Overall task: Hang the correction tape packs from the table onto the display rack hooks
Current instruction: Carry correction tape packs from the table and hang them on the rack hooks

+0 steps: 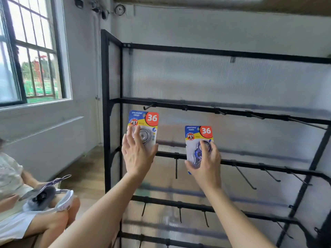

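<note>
Both hands are loaded. My left hand [138, 154] has its fingers spread over the clear blister of a blue-yellow-red carded correction tape pack [145, 122], thumb braced on the right edge. My right hand [206, 161] has fingers and thumb curled round the blister of a second pack [198, 133] of the same print, held lower. Both packs are upright, print towards me, in front of the black metal display rack [215, 52], and neither is on a hook yet. The first pack's top edge sits just below the short black hook [148, 105] at the left end of the middle rail [197, 108], so I'd hang that one first. The plan is to lift until the card's hang hole is level with the hook tip, keep the card square to the hook, push straight back, then let it drop. The hole is too blurred to place, so I'd align by feel at the top centre. The grip is low on the blister, so I'd expect the card top to flex. I'd park the right hand meanwhile, since the next hook along that rail is near it.
</note>
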The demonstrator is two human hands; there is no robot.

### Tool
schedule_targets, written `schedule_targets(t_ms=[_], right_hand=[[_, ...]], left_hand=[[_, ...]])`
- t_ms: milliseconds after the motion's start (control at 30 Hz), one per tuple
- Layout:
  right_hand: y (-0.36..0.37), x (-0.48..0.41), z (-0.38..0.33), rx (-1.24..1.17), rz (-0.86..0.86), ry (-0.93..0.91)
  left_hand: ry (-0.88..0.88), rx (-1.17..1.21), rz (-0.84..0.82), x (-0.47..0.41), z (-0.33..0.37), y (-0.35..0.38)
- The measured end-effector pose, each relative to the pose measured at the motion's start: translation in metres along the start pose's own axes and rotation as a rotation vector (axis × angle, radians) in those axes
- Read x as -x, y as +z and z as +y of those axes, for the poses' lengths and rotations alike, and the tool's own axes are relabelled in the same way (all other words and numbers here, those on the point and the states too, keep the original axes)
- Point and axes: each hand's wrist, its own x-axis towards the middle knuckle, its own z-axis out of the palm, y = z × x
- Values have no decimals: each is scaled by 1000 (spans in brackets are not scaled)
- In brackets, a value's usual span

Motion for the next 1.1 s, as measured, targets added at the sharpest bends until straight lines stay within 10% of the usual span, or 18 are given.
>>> schedule_targets(t_ms=[1100], right_hand=[[25, -32, 1, -11, 55, 2]], left_hand=[[-56, -103, -269, -102, -10, 55]])
